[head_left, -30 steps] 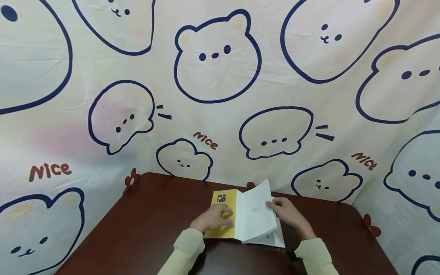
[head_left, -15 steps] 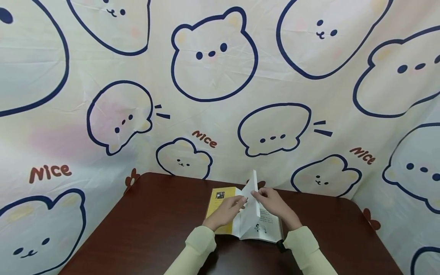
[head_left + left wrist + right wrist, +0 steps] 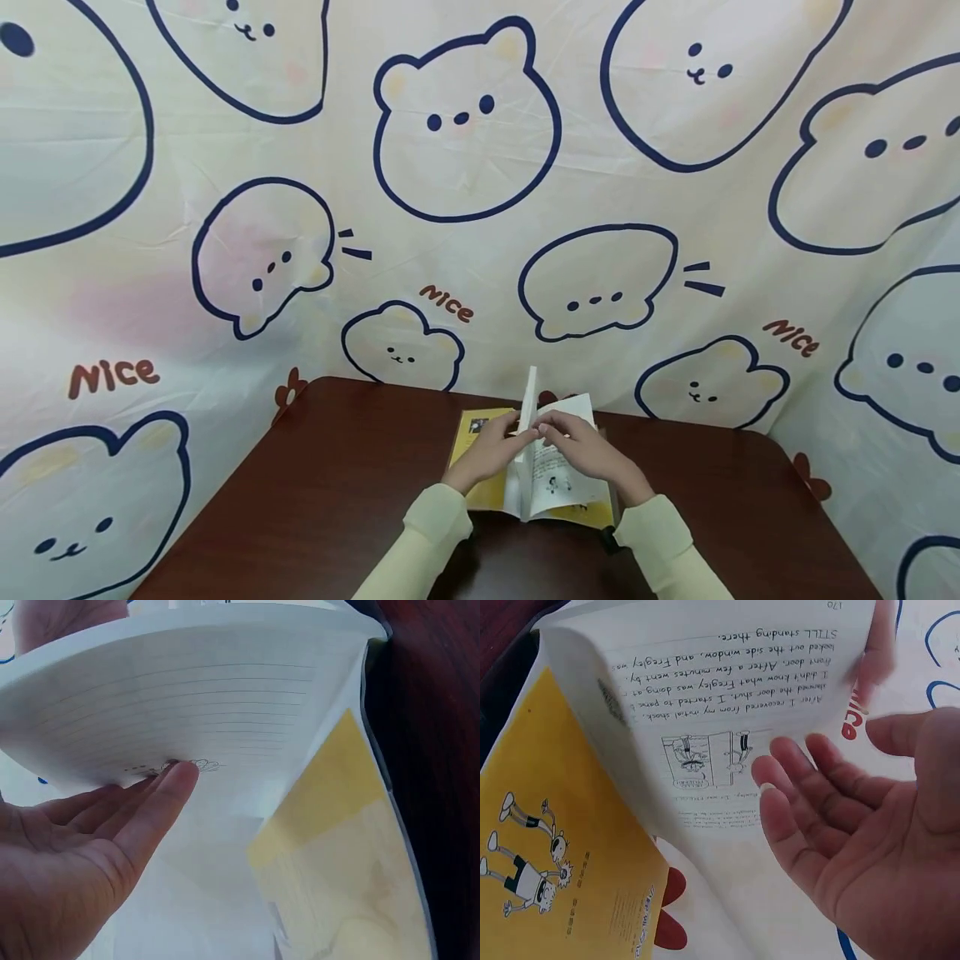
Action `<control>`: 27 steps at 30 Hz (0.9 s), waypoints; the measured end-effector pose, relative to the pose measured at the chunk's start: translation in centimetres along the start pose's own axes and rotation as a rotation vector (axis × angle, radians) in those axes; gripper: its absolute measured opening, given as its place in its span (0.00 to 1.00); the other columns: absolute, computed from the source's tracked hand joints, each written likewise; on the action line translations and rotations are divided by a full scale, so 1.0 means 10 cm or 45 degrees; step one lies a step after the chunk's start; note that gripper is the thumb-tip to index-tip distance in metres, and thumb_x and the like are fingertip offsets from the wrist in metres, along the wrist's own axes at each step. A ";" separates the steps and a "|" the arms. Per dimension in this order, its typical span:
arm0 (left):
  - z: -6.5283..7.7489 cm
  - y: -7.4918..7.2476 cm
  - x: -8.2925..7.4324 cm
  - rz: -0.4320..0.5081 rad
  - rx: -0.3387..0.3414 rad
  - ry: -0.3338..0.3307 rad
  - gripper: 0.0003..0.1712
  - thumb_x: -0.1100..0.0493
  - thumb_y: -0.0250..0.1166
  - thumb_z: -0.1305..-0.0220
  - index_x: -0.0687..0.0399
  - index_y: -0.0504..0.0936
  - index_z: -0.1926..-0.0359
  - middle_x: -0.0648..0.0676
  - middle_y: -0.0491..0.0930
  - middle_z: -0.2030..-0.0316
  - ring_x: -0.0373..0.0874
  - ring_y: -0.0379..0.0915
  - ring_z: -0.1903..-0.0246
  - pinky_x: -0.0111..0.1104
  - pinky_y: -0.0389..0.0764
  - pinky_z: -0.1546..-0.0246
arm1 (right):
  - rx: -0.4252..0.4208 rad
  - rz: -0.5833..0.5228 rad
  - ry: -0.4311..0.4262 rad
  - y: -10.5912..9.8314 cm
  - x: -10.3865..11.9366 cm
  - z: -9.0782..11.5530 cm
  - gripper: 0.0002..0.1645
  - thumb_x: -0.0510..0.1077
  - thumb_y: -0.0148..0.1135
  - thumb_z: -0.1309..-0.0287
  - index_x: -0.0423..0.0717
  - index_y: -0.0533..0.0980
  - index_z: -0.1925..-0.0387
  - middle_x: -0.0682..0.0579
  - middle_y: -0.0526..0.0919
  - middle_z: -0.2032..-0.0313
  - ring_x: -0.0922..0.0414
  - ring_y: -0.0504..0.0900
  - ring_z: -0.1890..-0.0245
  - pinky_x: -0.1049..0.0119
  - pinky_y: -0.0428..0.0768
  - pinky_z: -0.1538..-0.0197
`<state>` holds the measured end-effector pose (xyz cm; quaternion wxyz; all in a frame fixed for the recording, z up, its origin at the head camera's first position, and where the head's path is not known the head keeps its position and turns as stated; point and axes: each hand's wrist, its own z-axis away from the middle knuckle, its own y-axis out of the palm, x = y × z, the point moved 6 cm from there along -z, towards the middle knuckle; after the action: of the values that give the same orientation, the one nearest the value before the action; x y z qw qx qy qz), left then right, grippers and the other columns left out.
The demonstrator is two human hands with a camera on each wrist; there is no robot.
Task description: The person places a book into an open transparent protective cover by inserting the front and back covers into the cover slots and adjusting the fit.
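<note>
Page stack (image 3: pixel 529 400) now farther left, against nearly straight left fingers (image 3: pixel 156 816); right fingers (image 3: pixel 808 780) relaxed, empty; patterned cloth (image 3: pixel 480 258) behind table (image 3: pixel 352 475).

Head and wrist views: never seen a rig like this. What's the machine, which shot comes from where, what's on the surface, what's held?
There's no machine: these are a person's bare left hand and right hand. The head picture comes from a camera worn on the head, looking forward and down. Each wrist picture comes from a camera on that wrist, looking at that hand's work.

An open book with yellow covers lies on a dark brown table, before a bear-print backdrop. Neither hand clearly grips anything. The left fingers appear to rest against raised pages; the right hand is beside a printed page, and contact there is unclear.
</note>
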<state>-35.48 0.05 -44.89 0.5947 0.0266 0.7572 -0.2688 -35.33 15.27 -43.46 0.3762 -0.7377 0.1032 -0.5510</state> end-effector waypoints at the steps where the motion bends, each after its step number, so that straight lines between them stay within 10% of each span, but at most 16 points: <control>1: 0.01 -0.01 0.00 0.002 0.001 0.012 0.33 0.45 0.55 0.24 0.65 0.70 0.30 0.64 0.78 0.41 0.56 0.80 0.46 0.50 0.84 0.50 | 0.005 0.012 -0.010 0.00 0.00 0.01 0.21 0.51 0.48 0.21 0.46 0.77 0.40 0.47 0.82 0.43 0.49 0.81 0.47 0.46 0.80 0.43; 9: 0.09 -0.12 0.10 0.089 0.012 0.028 0.27 0.57 0.50 0.23 0.67 0.69 0.30 0.67 0.80 0.44 0.52 0.83 0.53 0.43 0.84 0.53 | -0.137 0.014 0.139 -0.03 -0.15 0.12 0.23 0.51 0.56 0.25 0.53 0.74 0.34 0.45 0.72 0.30 0.46 0.77 0.40 0.43 0.80 0.41; 17: 0.13 -0.23 0.20 0.178 0.029 -0.034 0.29 0.52 0.47 0.19 0.62 0.66 0.26 0.65 0.80 0.42 0.50 0.84 0.52 0.42 0.82 0.49 | -0.324 -0.021 0.115 -0.19 -0.28 0.24 0.32 0.52 0.48 0.21 0.48 0.59 0.23 0.39 0.55 0.22 0.37 0.54 0.23 0.33 0.56 0.27; 27: 0.19 -0.37 0.24 0.145 -0.015 -0.061 0.33 0.42 0.44 0.18 0.64 0.71 0.31 0.62 0.84 0.49 0.43 0.82 0.59 0.35 0.82 0.60 | -0.177 0.017 0.280 -0.09 -0.48 0.38 0.35 0.51 0.55 0.25 0.42 0.62 0.25 0.36 0.57 0.24 0.44 0.74 0.41 0.41 0.69 0.32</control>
<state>-35.83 -4.58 -45.99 0.6272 0.0597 0.7416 -0.2306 -33.99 20.29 -46.77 0.3142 -0.6964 0.1865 -0.6176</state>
